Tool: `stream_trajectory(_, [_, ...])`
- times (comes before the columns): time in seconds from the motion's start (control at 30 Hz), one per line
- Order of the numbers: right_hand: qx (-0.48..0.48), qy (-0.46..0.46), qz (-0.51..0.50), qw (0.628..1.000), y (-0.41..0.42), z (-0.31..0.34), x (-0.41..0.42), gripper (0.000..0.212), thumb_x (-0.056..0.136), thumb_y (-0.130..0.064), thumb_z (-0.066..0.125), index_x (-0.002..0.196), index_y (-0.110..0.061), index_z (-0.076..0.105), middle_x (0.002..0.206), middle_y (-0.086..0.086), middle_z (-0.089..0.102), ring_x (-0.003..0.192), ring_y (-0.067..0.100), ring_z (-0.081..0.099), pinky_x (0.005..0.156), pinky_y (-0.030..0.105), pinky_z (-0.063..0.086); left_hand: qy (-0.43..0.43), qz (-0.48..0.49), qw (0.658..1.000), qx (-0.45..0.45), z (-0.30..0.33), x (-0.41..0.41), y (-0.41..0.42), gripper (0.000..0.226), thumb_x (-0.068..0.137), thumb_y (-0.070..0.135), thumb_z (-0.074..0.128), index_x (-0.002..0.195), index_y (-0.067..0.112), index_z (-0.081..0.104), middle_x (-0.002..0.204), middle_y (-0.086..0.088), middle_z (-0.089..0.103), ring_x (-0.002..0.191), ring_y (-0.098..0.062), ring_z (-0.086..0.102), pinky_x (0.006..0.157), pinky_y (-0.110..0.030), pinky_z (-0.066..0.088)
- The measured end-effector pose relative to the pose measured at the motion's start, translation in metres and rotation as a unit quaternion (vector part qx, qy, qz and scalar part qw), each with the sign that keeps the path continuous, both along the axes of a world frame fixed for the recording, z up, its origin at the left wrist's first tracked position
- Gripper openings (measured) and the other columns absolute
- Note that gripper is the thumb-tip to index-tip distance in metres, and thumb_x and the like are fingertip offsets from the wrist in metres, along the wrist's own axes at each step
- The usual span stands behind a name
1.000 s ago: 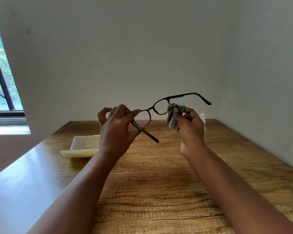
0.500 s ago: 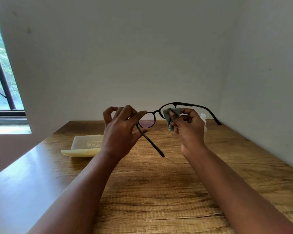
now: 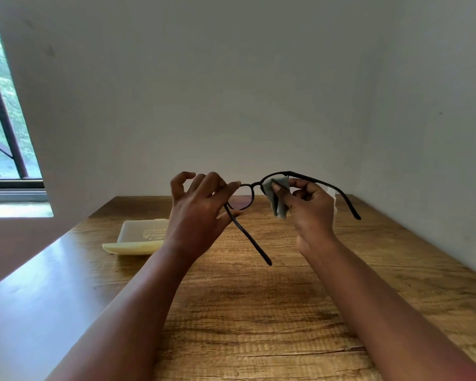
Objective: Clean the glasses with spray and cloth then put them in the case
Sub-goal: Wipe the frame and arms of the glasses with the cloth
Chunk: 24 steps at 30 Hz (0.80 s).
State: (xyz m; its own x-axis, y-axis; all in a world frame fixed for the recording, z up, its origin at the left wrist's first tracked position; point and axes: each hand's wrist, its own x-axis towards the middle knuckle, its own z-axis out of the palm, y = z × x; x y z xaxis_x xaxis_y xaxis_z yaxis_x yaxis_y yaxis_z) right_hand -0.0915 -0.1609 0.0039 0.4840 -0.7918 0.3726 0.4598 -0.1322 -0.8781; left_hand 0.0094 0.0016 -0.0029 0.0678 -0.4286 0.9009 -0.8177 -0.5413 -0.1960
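Above the worktop (image 3: pixel 259 312), the left hand (image 3: pixel 198 215) pinches the glasses (image 3: pixel 248 188) at the left hinge. The right hand (image 3: pixel 311 210) presses a grey cloth (image 3: pixel 279 207) around the right lens, its grip clenched. The case (image 3: pixel 138 237) lies open at left.

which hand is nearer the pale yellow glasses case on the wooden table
Left. The left hand pinches the black-framed glasses just right of the pale yellow glasses case. The right hand, rubbing a grey cloth on a lens, is farther right.

Left hand (image 3: pixel 201 215) pinches glasses (image 3: pixel 254 193) at 9 o'clock lens; right hand (image 3: pixel 311 213) presses cloth (image 3: pixel 279 199) on 3 o'clock lens, above counter (image 3: pixel 259 312)
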Motion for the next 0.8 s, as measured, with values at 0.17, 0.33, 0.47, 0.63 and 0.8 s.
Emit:
stream_trajectory(0.17, [-0.019, 0.022, -0.073, 0.997, -0.0011, -0.0021, 0.0, 0.05, 0.075, -0.015, 0.084, 0.105, -0.014, 0.045, 0.061, -0.001, 0.054, 0.041, 0.007, 0.056, 0.042, 0.023, 0.047, -0.019, 0.002, 1.0, 0.009, 0.0001, -0.0021, -0.0016, 0.05, 0.073, 0.041, 0.079, 0.117, 0.02, 0.068, 0.095, 0.0, 0.06, 0.093, -0.019, 0.057, 0.098, -0.04, 0.024])
stream_trajectory(0.33, [0.007, 0.079, -0.059, 0.995, 0.0012, -0.0029, -0.0012, 0.051, 0.077, -0.031, 0.083, 0.108, -0.017, 0.044, 0.075, 0.004, 0.063, 0.043, 0.013, 0.062, 0.055, 0.034, 0.056, -0.032, 0.015, 0.999, 0.009, 0.0011, -0.002, -0.0013, 0.053, 0.069, 0.038, 0.084, 0.117, 0.02, 0.069, 0.094, 0.0, 0.06, 0.09, -0.02, 0.06, 0.098, -0.04, 0.024])
stream_trajectory(0.47, [0.011, 0.087, -0.068, 0.994, -0.0002, -0.0031, -0.0011, 0.048, 0.076, -0.03, 0.084, 0.104, -0.018, 0.046, 0.065, 0.003, 0.062, 0.038, 0.006, 0.053, 0.046, 0.027, 0.048, -0.046, 0.018, 0.999, 0.009, 0.0012, -0.0016, -0.001, 0.054, 0.067, 0.035, 0.086, 0.116, 0.02, 0.069, 0.094, 0.0, 0.061, 0.09, -0.019, 0.061, 0.099, -0.04, 0.024])
stream_trajectory(0.63, [0.044, 0.08, -0.055, 0.994, 0.0003, -0.0007, -0.0025, 0.049, 0.074, -0.031, 0.085, 0.103, -0.018, 0.047, 0.076, 0.007, 0.068, 0.043, 0.009, 0.056, 0.042, 0.024, 0.04, -0.05, 0.02, 0.999, 0.003, 0.0012, -0.0003, -0.0015, 0.052, 0.068, 0.034, 0.085, 0.115, 0.02, 0.069, 0.093, 0.001, 0.061, 0.09, -0.019, 0.06, 0.099, -0.04, 0.024])
stream_trajectory(0.8, [0.123, 0.036, 0.054, 0.99, 0.0032, 0.0043, -0.0035, 0.044, 0.083, -0.014, 0.077, 0.114, -0.015, 0.046, 0.088, 0.012, 0.071, 0.056, 0.012, 0.069, 0.05, 0.024, 0.053, -0.049, 0.008, 0.999, -0.006, 0.0002, 0.0017, -0.0021, 0.046, 0.073, 0.038, 0.077, 0.114, 0.02, 0.07, 0.094, 0.001, 0.061, 0.092, -0.016, 0.055, 0.098, -0.04, 0.025])
